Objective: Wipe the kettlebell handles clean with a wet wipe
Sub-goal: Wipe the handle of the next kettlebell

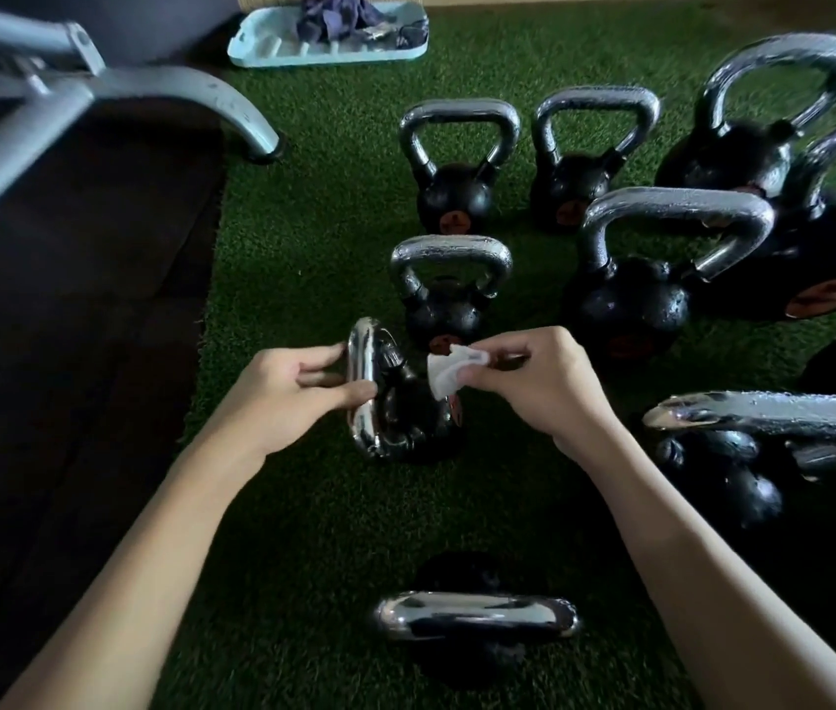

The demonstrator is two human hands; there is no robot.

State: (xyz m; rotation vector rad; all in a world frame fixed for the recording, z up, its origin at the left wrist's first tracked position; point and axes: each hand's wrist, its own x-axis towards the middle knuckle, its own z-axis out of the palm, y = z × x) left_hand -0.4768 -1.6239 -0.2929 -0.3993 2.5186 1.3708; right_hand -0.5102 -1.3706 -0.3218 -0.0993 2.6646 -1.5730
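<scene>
A small black kettlebell (408,417) stands on green turf in the middle of the view, its chrome handle (362,402) turned edge-on toward me. My left hand (292,397) grips that handle from the left, thumb and fingers curled round it. My right hand (544,386) pinches a crumpled white wet wipe (449,371) just right of the handle, above the bell's body and apart from the chrome. Several more kettlebells with chrome handles stand around.
Another kettlebell (477,614) stands close in front of me, one (764,422) at the right, several (456,161) farther back. A grey bench frame (175,89) over a dark mat (72,325) fills the left. A pale blue tray (277,48) with dark cloth lies at the back.
</scene>
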